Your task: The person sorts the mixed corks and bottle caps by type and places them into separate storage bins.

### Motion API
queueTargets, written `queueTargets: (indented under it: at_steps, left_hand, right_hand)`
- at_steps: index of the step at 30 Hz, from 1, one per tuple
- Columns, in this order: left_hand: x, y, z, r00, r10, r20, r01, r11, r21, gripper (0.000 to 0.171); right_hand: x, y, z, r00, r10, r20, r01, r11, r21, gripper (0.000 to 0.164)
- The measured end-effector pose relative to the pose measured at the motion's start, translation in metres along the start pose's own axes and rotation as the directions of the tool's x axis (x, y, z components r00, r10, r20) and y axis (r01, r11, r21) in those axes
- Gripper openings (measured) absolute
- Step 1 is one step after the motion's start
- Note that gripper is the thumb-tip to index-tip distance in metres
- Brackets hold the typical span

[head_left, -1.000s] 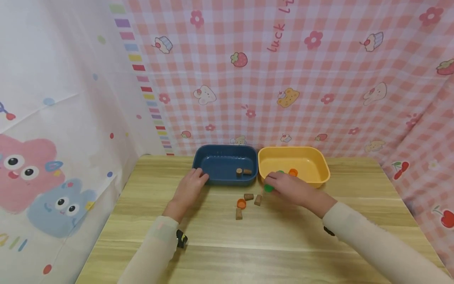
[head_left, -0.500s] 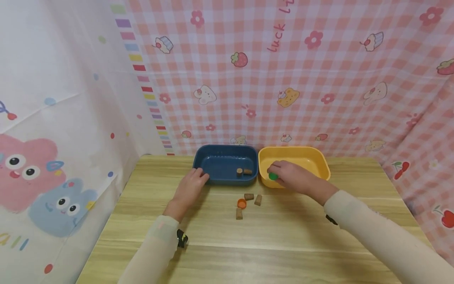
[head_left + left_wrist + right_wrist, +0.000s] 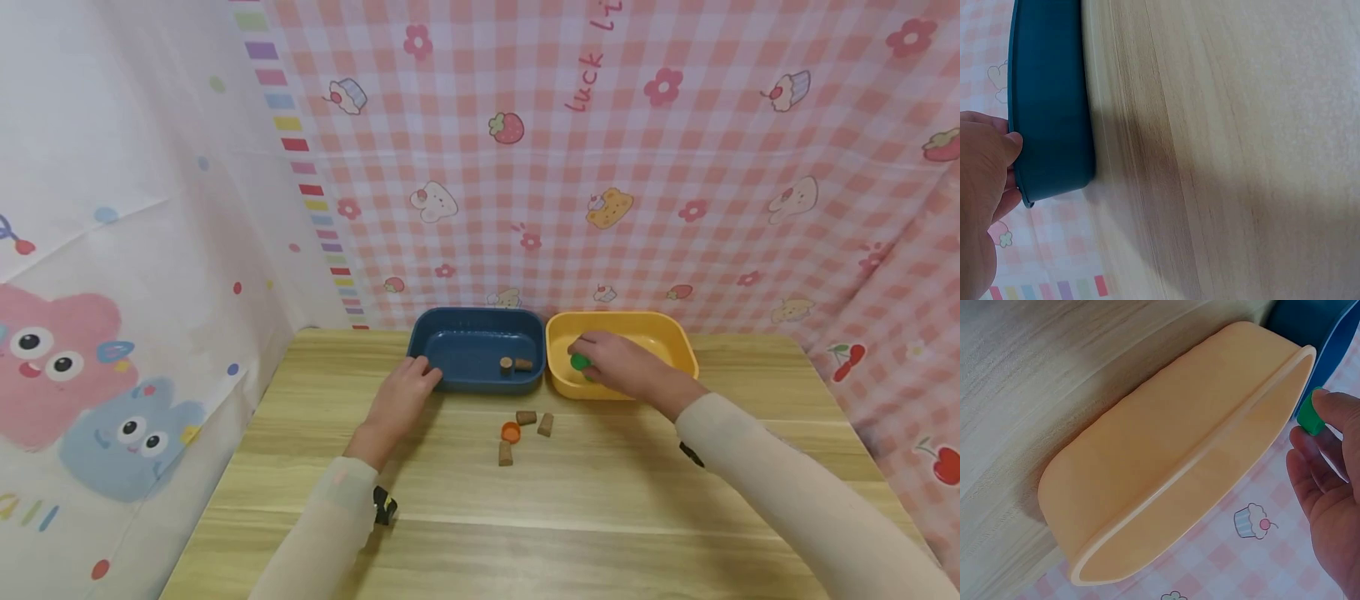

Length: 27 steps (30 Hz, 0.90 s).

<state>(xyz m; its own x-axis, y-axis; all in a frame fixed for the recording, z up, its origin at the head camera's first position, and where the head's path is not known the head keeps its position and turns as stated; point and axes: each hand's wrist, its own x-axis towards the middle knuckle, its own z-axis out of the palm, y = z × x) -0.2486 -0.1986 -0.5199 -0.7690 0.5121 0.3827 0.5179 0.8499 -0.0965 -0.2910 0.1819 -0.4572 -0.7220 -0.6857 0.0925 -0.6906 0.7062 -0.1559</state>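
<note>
My right hand (image 3: 622, 367) is over the yellow tub (image 3: 592, 390), pinching a green bottle cap (image 3: 1310, 416) between thumb and fingers. In the right wrist view the cap is beside the tub's rim, near the blue tub. My left hand (image 3: 402, 396) grips the front left rim of the blue tub (image 3: 480, 386); the left wrist view has its thumb (image 3: 1014, 145) on the outer side. Two corks, one upright (image 3: 506, 365) and one lying (image 3: 523, 365), are inside the blue tub. The right hand hides part of the yellow tub's inside.
In front of the tubs lie three corks, one at the back (image 3: 526, 417), one to the right (image 3: 546, 425) and one nearer (image 3: 506, 454), around an orange bottle cap (image 3: 511, 432). A pink checked cloth (image 3: 570, 208) hangs behind the wooden table (image 3: 600, 517).
My right hand has moved up and back from the yellow tub's front edge to over its inside, carrying the green bottle cap. The left hand stays at the blue tub's rim.
</note>
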Motion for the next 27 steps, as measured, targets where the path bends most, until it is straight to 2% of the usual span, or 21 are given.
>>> queueTargets:
  at_steps: [6,14,23,27]
  left_hand:
    - [-0.001,0.000,0.000,1.000,0.003,-0.005,-0.002,1.000,0.003,0.018]
    - [-0.002,0.000,0.001,1.000,0.005,-0.005,-0.005,1.000,0.001,0.019]
    - [-0.002,-0.001,0.002,1.000,0.005,-0.009,-0.005,1.000,-0.002,0.019]
    - [-0.001,-0.002,0.002,1.000,0.007,-0.009,-0.007,1.000,0.002,0.019]
  right_hand:
    - [0.005,0.007,0.001,0.999,0.020,0.028,-0.020,1.000,0.011,0.036]
    - [0.006,0.016,0.004,0.999,0.029,0.036,-0.028,0.999,-0.041,0.037]
    - [0.007,0.019,0.005,0.993,0.082,0.087,-0.079,0.996,-0.036,0.038]
    - [0.007,0.019,0.005,0.993,0.074,0.092,-0.072,0.997,-0.028,0.037]
